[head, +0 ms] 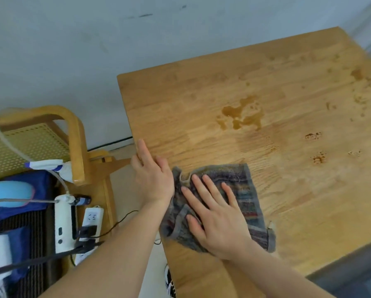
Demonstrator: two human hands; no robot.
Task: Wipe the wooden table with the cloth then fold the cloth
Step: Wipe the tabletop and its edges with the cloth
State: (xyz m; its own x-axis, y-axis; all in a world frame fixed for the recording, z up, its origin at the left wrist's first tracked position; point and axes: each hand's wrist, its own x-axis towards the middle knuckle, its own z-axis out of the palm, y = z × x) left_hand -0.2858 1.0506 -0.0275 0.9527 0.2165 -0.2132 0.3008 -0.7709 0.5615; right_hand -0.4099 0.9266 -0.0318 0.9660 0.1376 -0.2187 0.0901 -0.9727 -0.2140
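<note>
A grey striped cloth (pixel 242 186) lies rumpled on the near left part of the wooden table (pixel 266 82). My right hand (pixel 214 214) presses flat on top of the cloth, fingers spread. My left hand (pixel 152 177) rests flat at the table's left edge, fingers together and straight, just touching the cloth's left border. A brown liquid puddle (pixel 240 114) sits on the table beyond the cloth. Smaller brown spots (pixel 318 157) dot the right side.
A wooden chair (pixel 77 147) with a perforated yellow back stands left of the table. Below it are a white power strip (pixel 92 220), a white device (pixel 63 222), cables and blue items. A grey wall is behind. A shoe (pixel 169 280) shows under the table edge.
</note>
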